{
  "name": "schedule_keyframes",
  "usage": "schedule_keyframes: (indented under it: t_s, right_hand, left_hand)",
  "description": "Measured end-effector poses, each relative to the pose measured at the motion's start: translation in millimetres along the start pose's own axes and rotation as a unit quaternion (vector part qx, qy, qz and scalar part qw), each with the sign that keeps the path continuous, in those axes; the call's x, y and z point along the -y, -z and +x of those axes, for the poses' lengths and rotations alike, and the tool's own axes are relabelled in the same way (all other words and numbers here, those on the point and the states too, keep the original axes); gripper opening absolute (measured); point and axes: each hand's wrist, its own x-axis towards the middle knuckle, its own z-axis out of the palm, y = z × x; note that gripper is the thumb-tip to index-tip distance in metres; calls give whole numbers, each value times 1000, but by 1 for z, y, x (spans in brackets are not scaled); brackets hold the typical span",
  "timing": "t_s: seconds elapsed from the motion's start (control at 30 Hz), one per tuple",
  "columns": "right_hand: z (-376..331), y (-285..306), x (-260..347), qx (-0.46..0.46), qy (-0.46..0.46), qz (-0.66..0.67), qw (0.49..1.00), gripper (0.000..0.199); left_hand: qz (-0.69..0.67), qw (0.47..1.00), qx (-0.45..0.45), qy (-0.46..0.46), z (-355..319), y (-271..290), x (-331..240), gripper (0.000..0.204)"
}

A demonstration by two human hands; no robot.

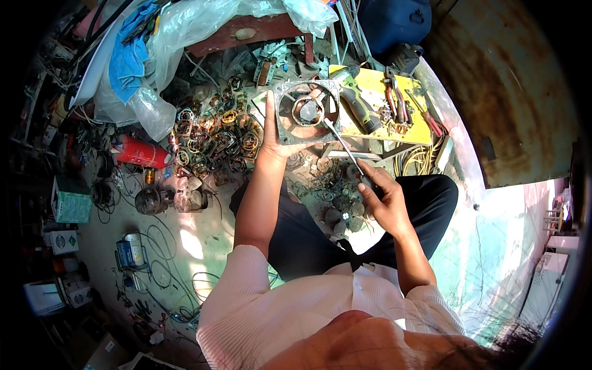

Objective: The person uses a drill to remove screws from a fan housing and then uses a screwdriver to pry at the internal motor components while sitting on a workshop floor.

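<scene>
My left hand (277,132) is closed round the left and lower edge of a square grey fan frame (285,133), held up in front of me. A round hub sits in its middle, joined by struts to the frame. In my right hand (387,202) is a screwdriver (343,145) with a dark handle and a long thin shaft. The shaft slants up and left, and its tip lies at the right side of the ring around the hub. Whether the tip touches the frame I cannot tell.
Beyond my right hand, a yellow board (413,131) carries a green-black cordless drill (361,105) and pliers (398,102). Copper coils (216,135) are heaped on the left, beside a red cylinder (140,152). Round dark parts (345,209) lie between my legs. A rusty metal sheet (505,86) stands at right.
</scene>
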Motion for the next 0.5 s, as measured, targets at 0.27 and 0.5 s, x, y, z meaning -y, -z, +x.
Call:
schedule_keyframes:
  t_s: [0.27, 0.5]
  right_hand:
    - [3, 0, 5, -1, -4, -31, 1000, 49]
    - [2, -1, -6, -5, -10, -4, 1000, 48]
  left_hand:
    - [-68, 995, 11, 69, -2, -11, -4, 96]
    - [-68, 996, -29, 56, 2, -6, 0, 87]
